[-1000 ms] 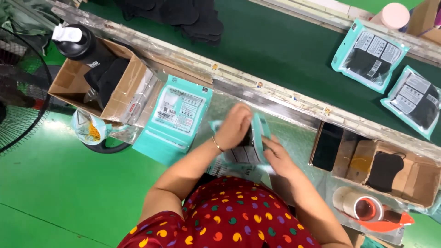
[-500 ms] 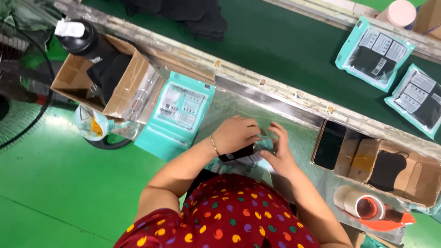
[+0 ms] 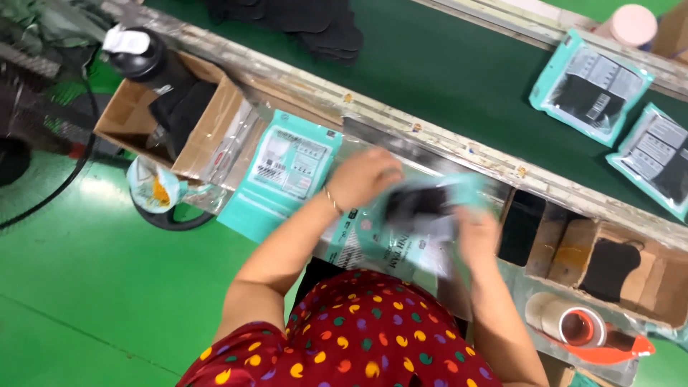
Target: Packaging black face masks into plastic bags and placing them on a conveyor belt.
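Note:
My left hand (image 3: 365, 179) and my right hand (image 3: 479, 235) both grip a teal and clear packet (image 3: 430, 204) with a black item inside it, held above the narrow work shelf. The packet is blurred by motion. Under my hands lies a flat packet with a printed white panel (image 3: 380, 247). A stack of teal packets (image 3: 287, 168) lies to the left of my left hand.
A green conveyor belt (image 3: 444, 72) runs behind the shelf, carrying two filled teal packets (image 3: 591, 86) (image 3: 656, 158) and black pieces (image 3: 301, 18). An open cardboard box (image 3: 179, 118) stands at left with a black bottle (image 3: 140, 54). Cardboard compartments (image 3: 595, 258) and a tape roll (image 3: 573, 322) sit at right.
Both hands have lifted the packet up from the shelf and moved it toward the belt side; the camera view has shifted slightly.

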